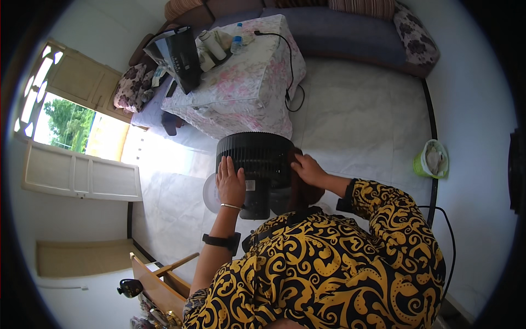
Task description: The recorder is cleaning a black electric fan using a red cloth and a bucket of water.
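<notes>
A black electric fan (255, 147) stands close in front of me, its slatted housing turned up toward me. My left hand (230, 183) lies on the left part of the housing with its fingers stretched out. At the right side of the fan, my right hand (310, 170) is closed on a dark brown cloth (306, 194) that hangs down beside the housing. The fingertips of that hand are partly hidden by the cloth. A pale round part (210, 195) shows low down by my left hand; I cannot tell whether it belongs to the fan.
Beyond the fan is a table with a flowered cloth (241, 82), holding a black bag (183, 60), a white flask (212, 45) and a bottle (236, 45). A black cable (291, 60) hangs off it. A sofa (339, 33) lines the back; a green bin (430, 159) stands right.
</notes>
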A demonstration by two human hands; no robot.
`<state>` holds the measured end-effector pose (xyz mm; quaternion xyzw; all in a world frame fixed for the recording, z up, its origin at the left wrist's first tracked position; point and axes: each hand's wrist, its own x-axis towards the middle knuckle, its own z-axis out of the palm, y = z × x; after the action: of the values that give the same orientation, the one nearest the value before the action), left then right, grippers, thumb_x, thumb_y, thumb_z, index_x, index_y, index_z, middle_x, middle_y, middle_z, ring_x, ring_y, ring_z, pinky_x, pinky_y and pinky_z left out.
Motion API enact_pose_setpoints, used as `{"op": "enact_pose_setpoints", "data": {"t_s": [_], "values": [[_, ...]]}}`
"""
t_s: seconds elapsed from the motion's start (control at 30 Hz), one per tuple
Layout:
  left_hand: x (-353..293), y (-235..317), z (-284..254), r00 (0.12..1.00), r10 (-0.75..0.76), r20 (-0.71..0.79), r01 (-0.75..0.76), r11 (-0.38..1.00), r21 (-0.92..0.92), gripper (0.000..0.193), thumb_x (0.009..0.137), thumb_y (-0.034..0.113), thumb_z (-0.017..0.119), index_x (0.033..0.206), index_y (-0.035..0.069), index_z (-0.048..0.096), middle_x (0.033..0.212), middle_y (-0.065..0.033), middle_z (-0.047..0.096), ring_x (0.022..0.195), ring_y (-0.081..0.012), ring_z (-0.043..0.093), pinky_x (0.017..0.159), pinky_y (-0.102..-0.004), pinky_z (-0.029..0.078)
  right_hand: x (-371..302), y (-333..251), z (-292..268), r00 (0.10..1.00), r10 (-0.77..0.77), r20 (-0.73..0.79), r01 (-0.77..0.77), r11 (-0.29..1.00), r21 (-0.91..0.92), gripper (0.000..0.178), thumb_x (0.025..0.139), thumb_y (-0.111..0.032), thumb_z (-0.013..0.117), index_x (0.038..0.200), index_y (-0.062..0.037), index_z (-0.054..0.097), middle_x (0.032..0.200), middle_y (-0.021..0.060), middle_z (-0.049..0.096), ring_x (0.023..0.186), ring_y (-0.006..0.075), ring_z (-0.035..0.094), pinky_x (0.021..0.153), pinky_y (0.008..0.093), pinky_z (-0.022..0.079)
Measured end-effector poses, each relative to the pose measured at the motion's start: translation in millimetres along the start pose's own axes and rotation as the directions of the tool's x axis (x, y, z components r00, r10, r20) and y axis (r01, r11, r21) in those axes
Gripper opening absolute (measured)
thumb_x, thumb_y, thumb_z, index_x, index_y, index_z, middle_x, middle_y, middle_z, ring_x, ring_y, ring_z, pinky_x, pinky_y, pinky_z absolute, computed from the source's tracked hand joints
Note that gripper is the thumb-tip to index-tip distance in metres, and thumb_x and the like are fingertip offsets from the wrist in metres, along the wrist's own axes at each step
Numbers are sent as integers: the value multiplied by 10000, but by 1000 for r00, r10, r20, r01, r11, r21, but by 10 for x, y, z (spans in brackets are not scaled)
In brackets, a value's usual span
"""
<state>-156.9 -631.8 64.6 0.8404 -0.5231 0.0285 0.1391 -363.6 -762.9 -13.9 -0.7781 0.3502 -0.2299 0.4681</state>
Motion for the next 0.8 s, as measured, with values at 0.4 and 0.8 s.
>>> {"op": "enact_pose_setpoints", "data": {"t_s": [0.4,0.8], "values": [[-8,27,-58,998,-44,34,46,998,-42,539,908,332,383,1349,38,283,1396,-158,284,1275,-326,281,1037,-444,220,36,5,121,980,-165,-115,158,985,-73,389,843,-220,532,1143,24,491,945,250,501,854,403,504,756,431,421],[-28,-21,2,997,-72,40,73,997,-12,543,911,337,381,1362,58,266,1415,-135,263,1296,-302,256,1042,-446,209,182,-155,96,928,-334,-165,278,916,-288,398,832,-197,542,1182,-18,479,973,247,475,885,389,488,761,416,417]]}}
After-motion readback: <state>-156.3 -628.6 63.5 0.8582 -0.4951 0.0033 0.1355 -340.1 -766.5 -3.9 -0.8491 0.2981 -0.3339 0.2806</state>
